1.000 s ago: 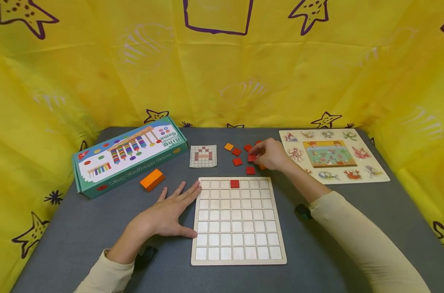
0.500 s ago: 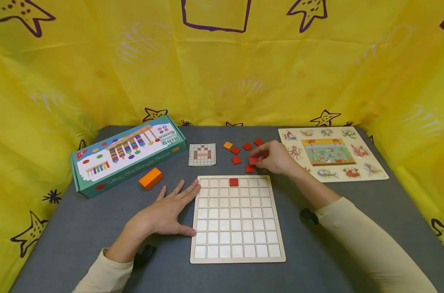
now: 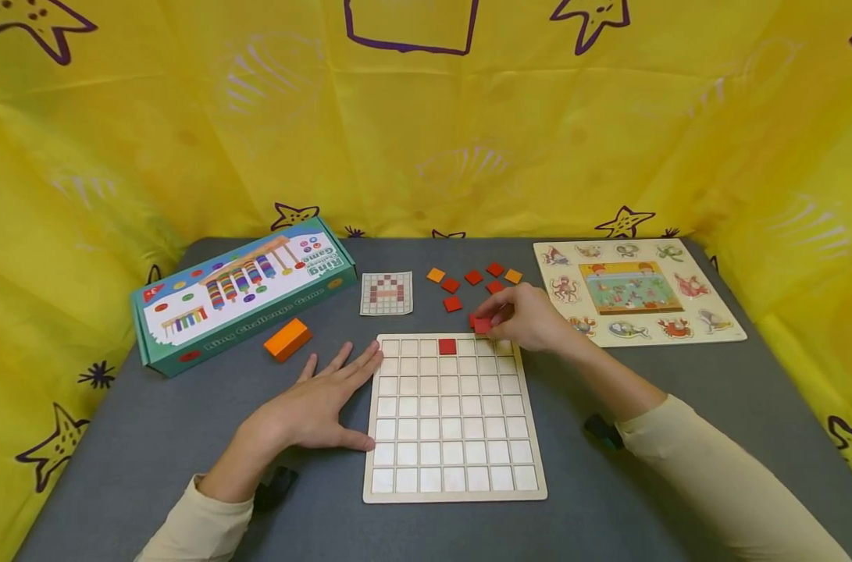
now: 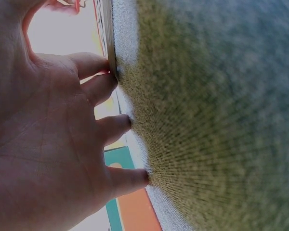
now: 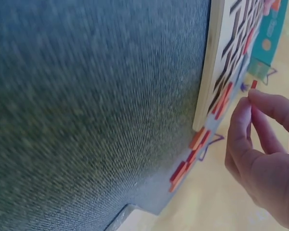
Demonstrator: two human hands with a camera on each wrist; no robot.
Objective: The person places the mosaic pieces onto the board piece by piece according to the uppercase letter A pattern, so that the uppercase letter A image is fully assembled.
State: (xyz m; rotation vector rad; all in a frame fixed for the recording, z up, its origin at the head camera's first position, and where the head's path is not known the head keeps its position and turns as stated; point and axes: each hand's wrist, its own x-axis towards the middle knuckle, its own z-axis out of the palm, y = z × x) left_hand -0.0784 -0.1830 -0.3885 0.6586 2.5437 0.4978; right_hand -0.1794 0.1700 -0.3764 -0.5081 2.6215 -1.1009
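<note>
A pale wooden grid board (image 3: 457, 496) lies flat on the table, with one red square tile (image 3: 447, 346) in the middle cell of its far row. Between thumb and fingertips my right hand (image 3: 531, 318) pinches another red tile (image 3: 483, 325), just above the board's far edge. The right wrist view shows that pinched tile (image 5: 254, 84) edge-on. My left hand (image 3: 313, 406) lies spread on the table, its thumb and a fingertip touching the board's left edge. Past the board lie several loose red tiles (image 3: 452, 304) and two orange tiles (image 3: 436, 275).
A small pattern card (image 3: 386, 294) lies behind the board. To the left are a green game box (image 3: 246, 293) and an orange block (image 3: 288, 340). A sea-animal puzzle board (image 3: 639, 293) sits at the back right. Yellow cloth (image 3: 426, 117) hangs around the table.
My right hand has picked up a red tile from the loose ones and brought it nearer the board. An orange tile behind the hand is now uncovered. The left hand stays in place.
</note>
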